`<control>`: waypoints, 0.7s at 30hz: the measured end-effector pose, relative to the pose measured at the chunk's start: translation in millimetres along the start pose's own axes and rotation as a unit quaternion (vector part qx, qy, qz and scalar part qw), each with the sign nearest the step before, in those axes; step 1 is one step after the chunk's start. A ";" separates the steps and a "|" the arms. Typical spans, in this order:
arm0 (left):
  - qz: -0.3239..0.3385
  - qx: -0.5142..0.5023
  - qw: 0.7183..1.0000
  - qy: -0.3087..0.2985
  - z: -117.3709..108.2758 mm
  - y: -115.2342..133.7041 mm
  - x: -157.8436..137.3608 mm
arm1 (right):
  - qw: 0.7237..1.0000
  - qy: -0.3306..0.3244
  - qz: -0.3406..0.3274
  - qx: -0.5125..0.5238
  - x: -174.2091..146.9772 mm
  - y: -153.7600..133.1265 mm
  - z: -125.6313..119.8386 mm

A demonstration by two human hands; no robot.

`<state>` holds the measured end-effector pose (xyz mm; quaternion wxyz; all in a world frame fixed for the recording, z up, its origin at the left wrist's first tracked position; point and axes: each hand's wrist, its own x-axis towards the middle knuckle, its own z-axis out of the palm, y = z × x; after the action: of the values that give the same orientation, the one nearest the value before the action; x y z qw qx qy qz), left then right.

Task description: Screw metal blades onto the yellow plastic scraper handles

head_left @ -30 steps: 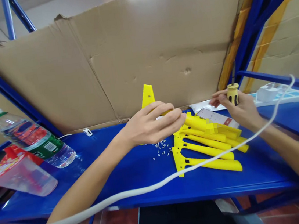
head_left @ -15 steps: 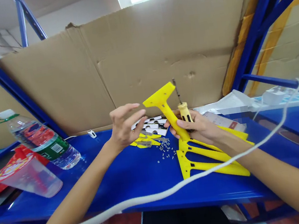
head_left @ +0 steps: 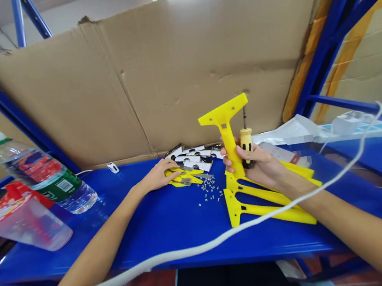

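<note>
My right hand (head_left: 260,164) is closed around a yellow plastic scraper handle (head_left: 229,144), its wide head up, together with a screwdriver (head_left: 246,142) whose shaft points upward. On the pile of flat yellow pieces (head_left: 190,177) and grey metal blades rests my left hand (head_left: 160,173), fingers bent down onto it; what lies under the fingertips is hidden. Small screws and nuts (head_left: 210,188) are scattered just in front of the pile. More yellow scraper handles (head_left: 275,214) lie on the blue table below my right hand.
White-and-black cards (head_left: 196,158) lie behind the pile. To the left stand a water bottle (head_left: 53,176) and a tilted clear plastic cup (head_left: 35,226). A white cable (head_left: 199,250) crosses in front of my arms. Cardboard (head_left: 201,65) walls off the back.
My left hand has come down from the air beside the scraper head onto the pile of yellow pieces. My right hand has shifted slightly right, turning the scraper handle more upright.
</note>
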<state>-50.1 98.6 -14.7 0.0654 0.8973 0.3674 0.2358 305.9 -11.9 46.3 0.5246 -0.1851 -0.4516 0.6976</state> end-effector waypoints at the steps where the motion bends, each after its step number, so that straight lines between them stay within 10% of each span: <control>1: -0.002 0.003 1.000 -0.005 0.0 0.0 0.6 | 1.000 -0.001 0.003 0.002 0.0 0.2 0.2; 13: 0.048 0.060 0.997 0.019 -15.5 7.0 -3.0 | 0.997 0.045 0.056 -0.042 3.6 -0.2 -2.2; 21: 0.025 0.011 0.956 0.293 -35.4 49.7 5.7 | 0.995 0.028 0.083 -0.052 5.6 6.0 -5.1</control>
<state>-32.0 64.7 33.1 -0.0611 0.7982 0.3509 0.4858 304.1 -4.8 40.0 0.4668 -0.2684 -0.4551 0.7092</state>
